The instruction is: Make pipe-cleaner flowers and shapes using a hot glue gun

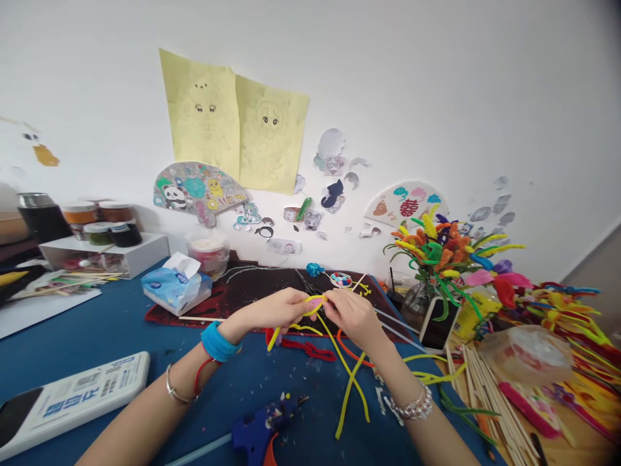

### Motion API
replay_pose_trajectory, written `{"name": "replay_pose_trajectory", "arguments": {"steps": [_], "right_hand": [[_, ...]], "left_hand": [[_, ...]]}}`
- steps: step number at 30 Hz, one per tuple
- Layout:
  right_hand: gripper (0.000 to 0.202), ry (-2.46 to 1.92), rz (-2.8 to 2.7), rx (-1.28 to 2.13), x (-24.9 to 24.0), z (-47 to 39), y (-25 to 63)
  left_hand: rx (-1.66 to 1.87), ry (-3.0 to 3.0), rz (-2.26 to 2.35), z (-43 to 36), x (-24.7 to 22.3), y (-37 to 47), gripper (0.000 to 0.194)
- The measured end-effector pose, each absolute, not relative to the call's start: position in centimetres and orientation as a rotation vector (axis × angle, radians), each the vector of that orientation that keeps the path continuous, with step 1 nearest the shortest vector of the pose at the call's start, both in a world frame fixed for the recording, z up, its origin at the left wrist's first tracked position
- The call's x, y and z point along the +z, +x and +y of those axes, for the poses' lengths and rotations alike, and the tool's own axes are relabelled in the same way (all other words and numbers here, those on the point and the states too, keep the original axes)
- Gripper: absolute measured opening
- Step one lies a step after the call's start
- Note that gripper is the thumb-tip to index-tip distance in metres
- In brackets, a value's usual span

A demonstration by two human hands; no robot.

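Note:
Both hands meet above the middle of the blue table. My left hand (279, 309) is closed on a yellow pipe cleaner (272, 339), one end of which sticks out below the fingers. My right hand (353, 316) pinches the same yellow piece close by, with a bit of pink showing between the hands. Long yellow strands (345, 367) hang below and cross over the table. An orange pipe cleaner (350, 353) curves beside the right wrist, and a red one (310, 348) lies under the hands.
A blue glue gun (259, 430) lies at the front. Tissues (177, 285) and a white box-shaped device (77, 404) are on the left. On the right are a vase of pipe-cleaner flowers (436, 249), a phone (439, 325) and wooden sticks (492, 395).

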State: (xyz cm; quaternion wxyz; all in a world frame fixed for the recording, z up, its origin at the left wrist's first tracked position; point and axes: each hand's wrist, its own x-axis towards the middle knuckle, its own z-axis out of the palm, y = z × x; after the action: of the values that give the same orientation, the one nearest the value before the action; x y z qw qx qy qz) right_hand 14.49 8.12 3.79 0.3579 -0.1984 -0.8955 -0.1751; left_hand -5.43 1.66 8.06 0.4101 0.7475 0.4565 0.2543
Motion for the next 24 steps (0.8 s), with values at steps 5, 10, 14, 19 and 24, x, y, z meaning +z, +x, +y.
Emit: {"name": "replay_pose_trajectory", "arguments": {"steps": [5, 10, 14, 19, 24], "right_hand": [[0.018, -0.514, -2.277, -0.424, 4.2, 7.7, 14.3], [0.018, -0.517, -2.303, -0.275, 5.1, 7.3, 14.5], [0.016, -0.53, -2.386, -0.205, 5.9, 6.8, 14.7], [0.011, -0.711, -2.396, -0.041, 6.5, 5.6, 14.8], [0.015, -0.814, -2.299, 0.193, 6.8, 5.0, 14.7]], "left_hand": [[0.658, 1.897, 1.18, 1.7, 8.0, -5.3, 0.053], [0.728, 1.951, 1.235, 1.7, 7.8, -5.1, 0.048], [0.705, 2.113, 1.244, 1.9, 7.4, -5.0, 0.042], [0.685, 2.306, 1.27, 2.3, 6.6, -4.7, 0.037], [0.726, 2.204, 1.203, 2.2, 6.4, -4.2, 0.037]]}}
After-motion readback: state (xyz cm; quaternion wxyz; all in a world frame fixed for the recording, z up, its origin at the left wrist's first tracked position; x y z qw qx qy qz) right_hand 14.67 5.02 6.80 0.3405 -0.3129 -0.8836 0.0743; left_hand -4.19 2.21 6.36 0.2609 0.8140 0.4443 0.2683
